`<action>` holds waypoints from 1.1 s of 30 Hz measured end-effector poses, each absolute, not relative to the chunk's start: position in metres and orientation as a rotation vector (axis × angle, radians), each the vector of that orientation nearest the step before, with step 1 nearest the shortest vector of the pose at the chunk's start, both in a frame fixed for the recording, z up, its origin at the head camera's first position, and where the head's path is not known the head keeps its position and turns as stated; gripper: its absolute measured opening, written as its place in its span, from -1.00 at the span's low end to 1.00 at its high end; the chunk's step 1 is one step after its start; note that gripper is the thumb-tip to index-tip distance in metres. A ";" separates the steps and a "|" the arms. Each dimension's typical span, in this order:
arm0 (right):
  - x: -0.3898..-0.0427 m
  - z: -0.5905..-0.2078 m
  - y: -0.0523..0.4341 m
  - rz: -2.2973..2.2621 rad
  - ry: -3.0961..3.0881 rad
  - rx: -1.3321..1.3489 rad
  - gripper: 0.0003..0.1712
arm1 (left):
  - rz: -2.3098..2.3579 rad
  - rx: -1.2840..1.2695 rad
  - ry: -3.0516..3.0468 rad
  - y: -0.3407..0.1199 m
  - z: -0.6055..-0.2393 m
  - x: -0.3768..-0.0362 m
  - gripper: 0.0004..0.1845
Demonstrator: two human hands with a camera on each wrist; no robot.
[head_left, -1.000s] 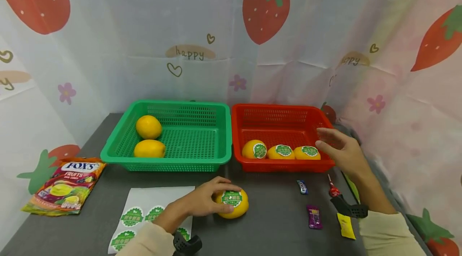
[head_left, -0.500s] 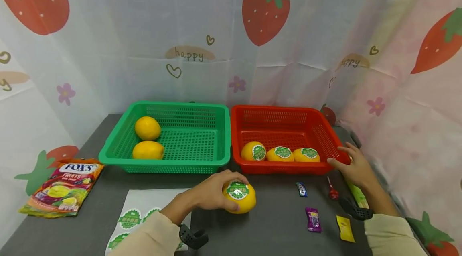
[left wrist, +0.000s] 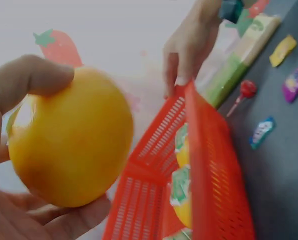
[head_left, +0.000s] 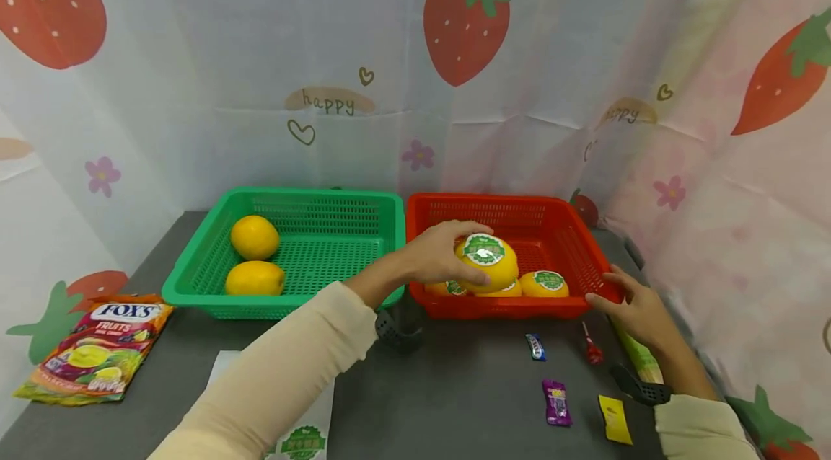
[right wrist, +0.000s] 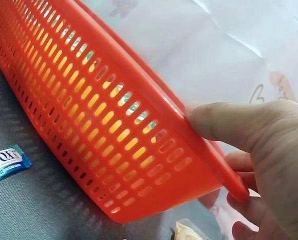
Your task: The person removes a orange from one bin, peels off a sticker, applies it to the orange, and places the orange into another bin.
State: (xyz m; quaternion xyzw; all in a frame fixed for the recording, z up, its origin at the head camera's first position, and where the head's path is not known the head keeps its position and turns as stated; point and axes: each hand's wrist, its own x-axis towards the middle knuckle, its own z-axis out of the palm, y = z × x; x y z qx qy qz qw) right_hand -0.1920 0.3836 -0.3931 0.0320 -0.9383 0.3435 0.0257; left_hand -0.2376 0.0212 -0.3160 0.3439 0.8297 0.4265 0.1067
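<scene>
My left hand point(head_left: 436, 254) holds a yellow lemon point(head_left: 491, 269) with a round green-and-white sticker on its upper side, over the front of the red basket point(head_left: 552, 310). In the left wrist view, thumb and fingers wrap round the lemon point(left wrist: 74, 142). Several stickered lemons point(head_left: 545, 285) lie along the basket's front wall, partly hidden by the held one. At the basket's right front corner my right hand point(head_left: 636, 307) grips the rim. The right wrist view shows the thumb on top of the rim point(right wrist: 164, 107) and fingers curled beneath it.
On the left a green basket point(head_left: 286, 307) holds two plain lemons point(head_left: 255, 238). A Fox's candy bag point(head_left: 97, 352) lies at far left. A sticker sheet point(head_left: 311, 409) is partly under my left sleeve. Small wrapped candies point(head_left: 556, 402) and a red lollipop point(head_left: 593, 352) lie front right.
My left hand has lifted the stickered lemon off the table and carried it forward and right over the red basket. My right hand has come down onto the basket's right front corner.
</scene>
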 end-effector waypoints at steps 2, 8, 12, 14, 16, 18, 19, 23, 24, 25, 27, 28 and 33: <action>-0.193 -0.392 0.385 1.065 -2.911 0.123 -0.11 | 1.279 0.961 2.451 0.039 -0.309 -0.254 -0.27; -0.194 -0.387 0.387 1.090 -2.939 0.147 -0.08 | 1.291 0.738 2.576 0.094 -0.313 -0.302 -0.27; -0.194 -0.385 0.386 1.070 -2.960 0.139 -0.08 | 1.213 0.609 2.672 0.125 -0.335 -0.322 -0.27; -0.194 -0.385 0.386 1.068 -2.968 0.129 -0.07 | 1.179 0.539 2.691 0.137 -0.347 -0.326 -0.28; -0.194 -0.386 0.384 1.065 -2.974 0.126 -0.07 | 1.161 0.455 2.699 0.145 -0.360 -0.329 -0.28; -0.195 -0.387 0.383 1.062 -2.975 0.128 -0.06 | 1.151 0.383 2.701 0.151 -0.371 -0.332 -0.28; -0.194 -0.387 0.383 1.058 -2.971 0.127 -0.07 | 1.151 0.363 2.700 0.154 -0.375 -0.333 -0.28; -0.194 -0.385 0.381 1.058 -2.946 0.138 -0.08 | 1.193 0.319 2.661 0.156 -0.388 -0.340 -0.30; -0.195 -0.385 0.381 1.059 -2.941 0.139 -0.09 | 1.193 0.322 2.648 0.156 -0.391 -0.342 -0.28; -0.194 -0.385 0.380 1.061 -2.938 0.141 -0.09 | 1.192 0.329 2.631 0.155 -0.395 -0.343 -0.26; -0.194 -0.386 0.380 1.063 -2.935 0.144 -0.09 | 1.163 0.337 2.606 0.154 -0.402 -0.345 -0.19; -0.194 -0.387 0.380 1.068 -2.936 0.139 -0.08 | 1.145 0.347 2.594 0.154 -0.403 -0.345 -0.14; -0.193 -0.388 0.386 1.095 -2.941 0.118 -0.08 | 1.034 0.437 2.582 0.153 -0.398 -0.341 -0.02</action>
